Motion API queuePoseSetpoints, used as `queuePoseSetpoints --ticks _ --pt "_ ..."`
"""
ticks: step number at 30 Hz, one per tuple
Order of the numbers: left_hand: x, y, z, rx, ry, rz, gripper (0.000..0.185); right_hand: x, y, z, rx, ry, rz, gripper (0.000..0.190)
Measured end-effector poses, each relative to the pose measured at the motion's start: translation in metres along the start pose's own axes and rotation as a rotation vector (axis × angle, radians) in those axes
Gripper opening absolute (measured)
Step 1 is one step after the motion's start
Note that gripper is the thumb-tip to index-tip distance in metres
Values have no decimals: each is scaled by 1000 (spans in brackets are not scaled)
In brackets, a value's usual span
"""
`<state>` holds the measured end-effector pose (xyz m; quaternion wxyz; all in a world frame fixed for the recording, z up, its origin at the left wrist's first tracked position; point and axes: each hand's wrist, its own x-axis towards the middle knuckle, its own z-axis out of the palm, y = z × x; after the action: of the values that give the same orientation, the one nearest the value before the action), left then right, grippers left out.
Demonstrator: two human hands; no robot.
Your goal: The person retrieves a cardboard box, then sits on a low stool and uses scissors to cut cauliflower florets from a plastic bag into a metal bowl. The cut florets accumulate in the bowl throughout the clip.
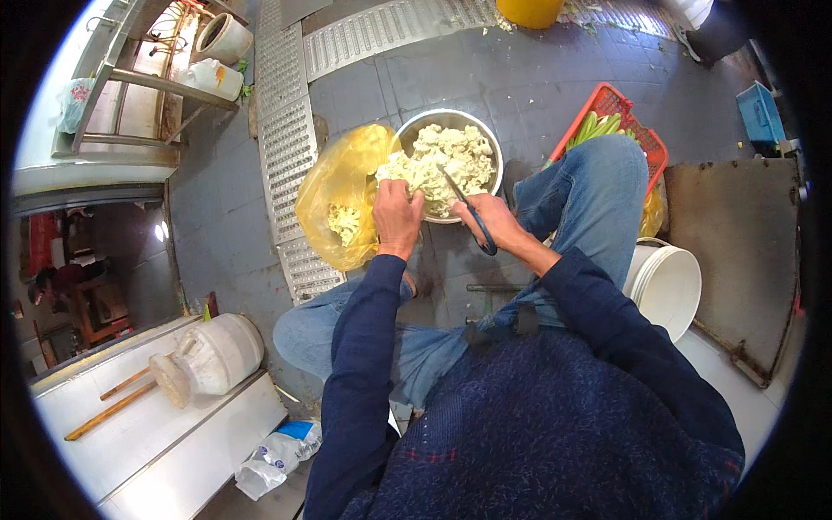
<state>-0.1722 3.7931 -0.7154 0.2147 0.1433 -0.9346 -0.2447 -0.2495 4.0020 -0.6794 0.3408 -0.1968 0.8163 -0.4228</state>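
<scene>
A round metal basin (497, 140) stands on the tiled floor before me, heaped with cut cauliflower florets (465, 153). My left hand (398, 214) grips a piece of cauliflower (398, 170) at the basin's left rim. My right hand (494, 224) holds dark-handled scissors (458, 185), their blades pointing up and left over the florets. Just left of the basin, touching it, lies an open yellow plastic bag (325, 175) with more cauliflower (344, 222) inside. The underside of the piece in my left hand is hidden by my fingers.
Right of my knee is a red plastic basket (658, 153) with green vegetables (595, 127). A white bucket (669, 292) lies tilted beside my right leg. Metal drain grates (286, 156) run along the left and far side. A yellow bucket (530, 10) stands at the far edge.
</scene>
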Motion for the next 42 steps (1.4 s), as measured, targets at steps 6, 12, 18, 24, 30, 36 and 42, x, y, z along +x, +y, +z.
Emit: queuePoseSetpoints --ticks 6,12,18,24,30,36,42 --pt "-2 -18 5 -78 42 -254 25 -19 -18 -12 304 -190 186 64" --pt "4 -14 4 -149 87 -390 27 -23 -14 0 352 -364 283 66" --pt "6 -11 4 -117 83 -388 31 -12 -11 9 442 -364 338 70" --pt "6 -5 5 -141 52 -411 31 -9 -9 11 469 -307 354 72" --pt "3 -16 11 -215 42 -467 30 -7 -10 6 336 -257 263 67" --pt "2 -27 22 -358 -14 -664 25 2 19 25 130 -104 87 68" --pt "-9 -58 30 -648 46 -899 22 -5 -2 13 218 -90 207 70"
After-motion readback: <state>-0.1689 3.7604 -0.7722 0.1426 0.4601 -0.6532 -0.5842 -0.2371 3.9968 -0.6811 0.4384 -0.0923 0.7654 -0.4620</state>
